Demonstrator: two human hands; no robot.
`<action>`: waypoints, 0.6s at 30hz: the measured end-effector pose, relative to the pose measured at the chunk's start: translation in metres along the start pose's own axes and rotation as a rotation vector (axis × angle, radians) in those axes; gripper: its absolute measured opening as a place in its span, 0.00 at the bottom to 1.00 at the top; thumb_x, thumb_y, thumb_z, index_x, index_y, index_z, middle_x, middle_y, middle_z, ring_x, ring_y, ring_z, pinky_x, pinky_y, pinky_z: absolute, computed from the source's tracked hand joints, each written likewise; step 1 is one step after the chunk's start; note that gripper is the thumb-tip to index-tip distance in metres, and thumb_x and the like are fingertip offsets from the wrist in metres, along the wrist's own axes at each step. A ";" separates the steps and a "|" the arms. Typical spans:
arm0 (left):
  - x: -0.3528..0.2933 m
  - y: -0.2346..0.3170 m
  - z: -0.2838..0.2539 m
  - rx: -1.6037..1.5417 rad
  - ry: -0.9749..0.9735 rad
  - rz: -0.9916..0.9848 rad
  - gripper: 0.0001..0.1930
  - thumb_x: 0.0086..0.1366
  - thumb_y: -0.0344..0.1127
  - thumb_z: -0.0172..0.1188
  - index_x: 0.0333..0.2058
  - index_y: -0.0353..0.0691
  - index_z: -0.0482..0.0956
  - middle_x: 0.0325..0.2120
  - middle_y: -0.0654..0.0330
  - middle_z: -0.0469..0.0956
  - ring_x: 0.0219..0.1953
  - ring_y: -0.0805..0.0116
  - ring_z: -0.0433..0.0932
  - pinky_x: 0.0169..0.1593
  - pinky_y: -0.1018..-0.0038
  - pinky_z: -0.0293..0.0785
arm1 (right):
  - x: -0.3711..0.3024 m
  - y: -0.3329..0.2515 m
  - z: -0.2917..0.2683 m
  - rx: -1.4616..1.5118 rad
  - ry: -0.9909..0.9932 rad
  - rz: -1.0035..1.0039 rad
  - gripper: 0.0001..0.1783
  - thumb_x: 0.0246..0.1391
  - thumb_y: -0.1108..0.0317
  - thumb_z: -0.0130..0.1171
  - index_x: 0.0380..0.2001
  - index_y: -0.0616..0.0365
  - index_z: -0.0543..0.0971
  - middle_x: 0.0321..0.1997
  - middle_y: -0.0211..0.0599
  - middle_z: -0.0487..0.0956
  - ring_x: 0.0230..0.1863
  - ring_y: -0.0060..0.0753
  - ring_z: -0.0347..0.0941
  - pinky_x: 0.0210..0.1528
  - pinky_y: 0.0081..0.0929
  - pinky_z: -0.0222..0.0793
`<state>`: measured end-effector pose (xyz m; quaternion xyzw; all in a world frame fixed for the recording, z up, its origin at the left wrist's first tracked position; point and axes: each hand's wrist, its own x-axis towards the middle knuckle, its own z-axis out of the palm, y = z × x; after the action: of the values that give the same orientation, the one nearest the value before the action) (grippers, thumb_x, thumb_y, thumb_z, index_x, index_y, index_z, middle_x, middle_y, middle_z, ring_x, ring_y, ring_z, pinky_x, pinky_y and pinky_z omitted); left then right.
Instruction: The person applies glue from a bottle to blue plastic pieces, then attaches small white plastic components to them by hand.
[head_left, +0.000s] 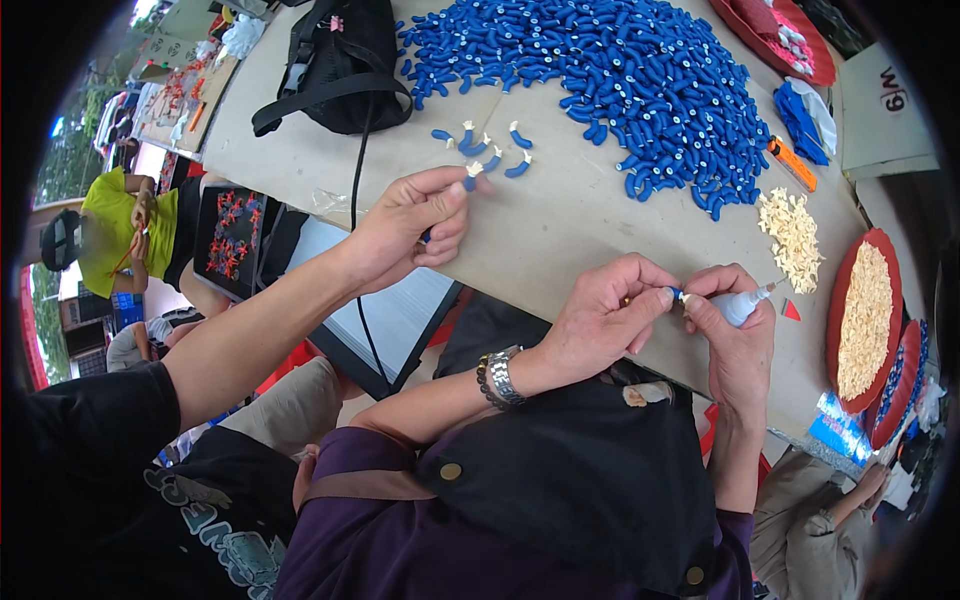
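Note:
Near the table's front edge, my left hand (622, 308) pinches a small curved blue piece (674, 294) between thumb and fingers. My right hand (738, 345) meets it from the other side, its thumb and forefinger at a tiny cream piece (685, 298) on the blue end. That same hand also grips a white squeeze bottle (738, 306) with a thin needle tip, which points right. To the left, a co-worker's hand (428, 215) holds up another blue piece with a cream tip (474, 172). Beyond it lie several blue pieces with cream tips (518, 166).
A large heap of blue pieces (650, 90) covers the back of the table. At right are a pile of cream pieces (793, 238), an orange cutter (793, 165) and a red tray (838, 330) of cream pieces. A black bag (345, 60) stands back left; its cord (357, 190) hangs over the edge.

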<state>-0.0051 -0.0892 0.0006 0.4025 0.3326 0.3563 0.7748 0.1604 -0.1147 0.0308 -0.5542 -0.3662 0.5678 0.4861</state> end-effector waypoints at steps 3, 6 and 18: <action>0.001 0.001 0.000 0.016 0.035 -0.024 0.06 0.67 0.30 0.52 0.38 0.33 0.72 0.19 0.67 0.71 0.16 0.85 0.66 0.18 0.85 0.61 | 0.003 0.001 0.000 -0.063 0.023 0.028 0.05 0.49 0.76 0.61 0.31 0.62 0.76 0.27 0.26 0.75 0.27 0.14 0.67 0.30 0.14 0.63; 0.000 0.004 0.001 0.021 0.057 -0.025 0.07 0.67 0.31 0.53 0.39 0.33 0.73 0.20 0.66 0.72 0.16 0.85 0.66 0.18 0.86 0.60 | 0.005 -0.001 -0.002 -0.108 0.035 0.054 0.05 0.48 0.76 0.61 0.30 0.61 0.76 0.27 0.25 0.75 0.27 0.13 0.67 0.31 0.14 0.63; 0.001 -0.002 0.001 0.087 0.079 0.068 0.07 0.66 0.28 0.52 0.40 0.31 0.73 0.20 0.65 0.73 0.16 0.85 0.65 0.17 0.86 0.56 | 0.007 -0.001 -0.006 -0.009 -0.016 0.080 0.06 0.47 0.76 0.61 0.30 0.60 0.75 0.27 0.26 0.75 0.29 0.15 0.69 0.32 0.16 0.65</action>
<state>-0.0033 -0.0896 -0.0011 0.4327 0.3644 0.3834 0.7301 0.1670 -0.1085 0.0291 -0.5662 -0.3501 0.5895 0.4575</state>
